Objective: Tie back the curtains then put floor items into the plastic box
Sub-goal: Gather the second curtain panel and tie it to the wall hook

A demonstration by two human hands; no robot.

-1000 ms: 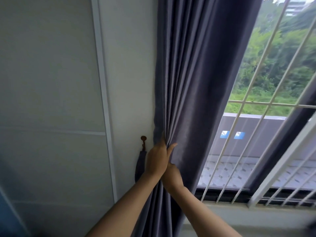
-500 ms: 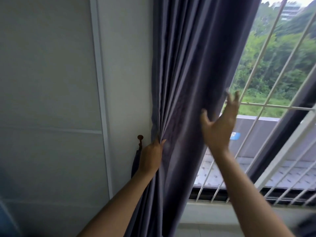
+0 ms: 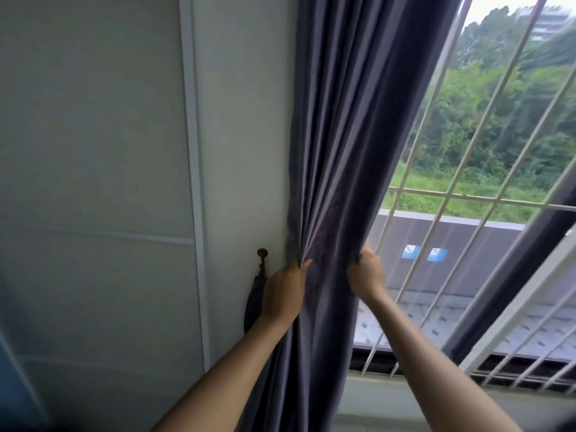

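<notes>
The left hand [image 3: 285, 289] is gripping the left edge of the grey curtain [image 3: 352, 145], its fingers curled into the folds. The right hand [image 3: 366, 275] is gripping the right edge of the same curtain at about the same height, so the cloth is bunching between the two hands. The curtain is hanging beside the white wall [image 3: 243, 120]. Just left of the left hand, a small brown hook [image 3: 262, 254] is sticking out from the wall, with a dark tieback [image 3: 254, 304] hanging under it. To the right, the white window bars [image 3: 436, 219] are standing in front of green trees.
</notes>
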